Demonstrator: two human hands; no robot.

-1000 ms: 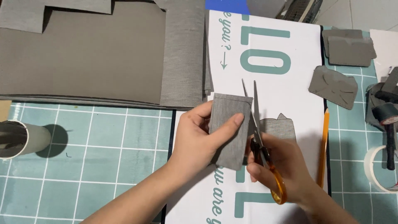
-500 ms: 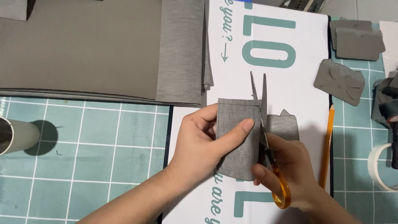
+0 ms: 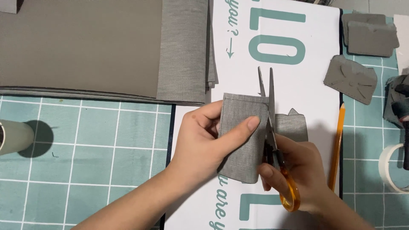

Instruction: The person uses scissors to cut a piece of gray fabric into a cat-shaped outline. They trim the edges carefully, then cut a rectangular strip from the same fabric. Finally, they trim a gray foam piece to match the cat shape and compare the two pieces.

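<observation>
My left hand [image 3: 204, 142] pinches a small folded piece of grey fabric [image 3: 240, 140], thumb across its front, holding it above a white printed board [image 3: 277, 76]. My right hand [image 3: 298, 170] grips orange-handled scissors [image 3: 272, 127], their blades pointing away from me along the fabric's right edge and nearly closed. A smaller grey fabric scrap [image 3: 292, 125] lies on the board just right of the blades.
A stack of large grey fabric sheets [image 3: 106, 47] fills the upper left. Cut grey shapes [image 3: 351, 79] lie at the upper right, and an orange pencil [image 3: 336, 145] lies beside the board. A tape roll [image 3: 390, 168] sits at the right edge and a tube [image 3: 15, 136] at the left, on a teal grid cutting mat [image 3: 85, 170].
The scissor blades have slid forward along the fabric's right edge and closed further. My left hand keeps its hold; the view has shifted slightly.
</observation>
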